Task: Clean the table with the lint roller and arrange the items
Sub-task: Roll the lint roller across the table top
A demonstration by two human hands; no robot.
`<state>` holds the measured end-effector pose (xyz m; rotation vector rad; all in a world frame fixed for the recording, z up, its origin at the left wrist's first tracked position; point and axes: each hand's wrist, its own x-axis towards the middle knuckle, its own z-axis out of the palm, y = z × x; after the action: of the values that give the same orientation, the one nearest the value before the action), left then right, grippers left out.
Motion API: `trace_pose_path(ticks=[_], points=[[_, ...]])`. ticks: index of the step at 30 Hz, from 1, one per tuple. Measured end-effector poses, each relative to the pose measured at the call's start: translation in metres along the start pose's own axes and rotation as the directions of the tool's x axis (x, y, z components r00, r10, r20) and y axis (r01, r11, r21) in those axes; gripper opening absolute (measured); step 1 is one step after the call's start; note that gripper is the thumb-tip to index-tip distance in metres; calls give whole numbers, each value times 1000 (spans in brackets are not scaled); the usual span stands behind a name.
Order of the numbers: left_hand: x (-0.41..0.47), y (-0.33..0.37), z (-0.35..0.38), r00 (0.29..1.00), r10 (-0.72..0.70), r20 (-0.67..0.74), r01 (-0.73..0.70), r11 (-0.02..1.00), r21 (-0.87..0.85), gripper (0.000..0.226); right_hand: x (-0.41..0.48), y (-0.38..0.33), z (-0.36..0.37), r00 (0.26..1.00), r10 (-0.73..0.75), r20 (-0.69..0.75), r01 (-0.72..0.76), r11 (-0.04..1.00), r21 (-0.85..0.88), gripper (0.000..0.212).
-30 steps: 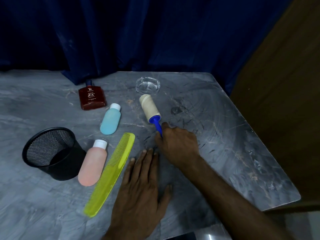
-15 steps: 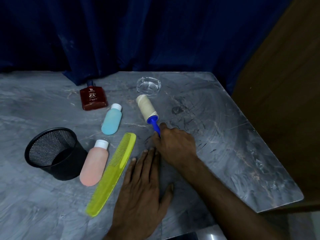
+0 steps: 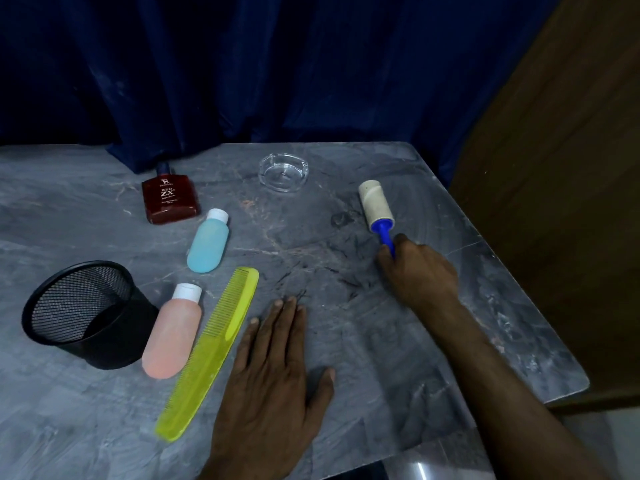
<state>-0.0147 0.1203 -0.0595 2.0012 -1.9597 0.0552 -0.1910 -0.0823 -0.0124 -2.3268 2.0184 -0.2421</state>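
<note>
Nearest, the left hand (image 3: 273,368) lies flat, fingers straight, on the grey marbled bench (image 3: 381,358), just beside a long yellow plastic comb (image 3: 211,351), a pink squeeze bottle (image 3: 173,334) on its side and a black mesh cup (image 3: 86,313). Farther out, the right hand (image 3: 420,271) curls round the blue handle of a white lint roller (image 3: 375,206) toward the bench's right side, and the dark hair-like strands (image 3: 346,278) between the hands suggest cleaning is unfinished. Beyond lie a blue squeeze bottle (image 3: 207,245), a red-brown perfume bottle (image 3: 169,199) and a clear glass ashtray (image 3: 283,172), loosely scattered, so arranging looks not yet begun.

Cream lint roller (image 3: 375,206) (blue handle) flat on grey marble table (image 3: 363,341), near its right edge
</note>
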Motion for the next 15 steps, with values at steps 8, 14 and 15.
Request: trace_pose_path(ticks=[8, 14, 15], points=[[0, 0, 2, 1000, 4, -11, -5, 1000, -9, 83, 5, 45, -9, 990, 129, 48, -131, 991, 33, 33], [1, 0, 4, 1000, 2, -22, -3, 1000, -15, 83, 1, 77, -19, 979, 196, 63, -197, 980, 14, 31], [1, 0, 4, 1000, 2, -23, -2, 1000, -14, 83, 1, 80, -20, 975, 212, 62, -213, 977, 10, 31]])
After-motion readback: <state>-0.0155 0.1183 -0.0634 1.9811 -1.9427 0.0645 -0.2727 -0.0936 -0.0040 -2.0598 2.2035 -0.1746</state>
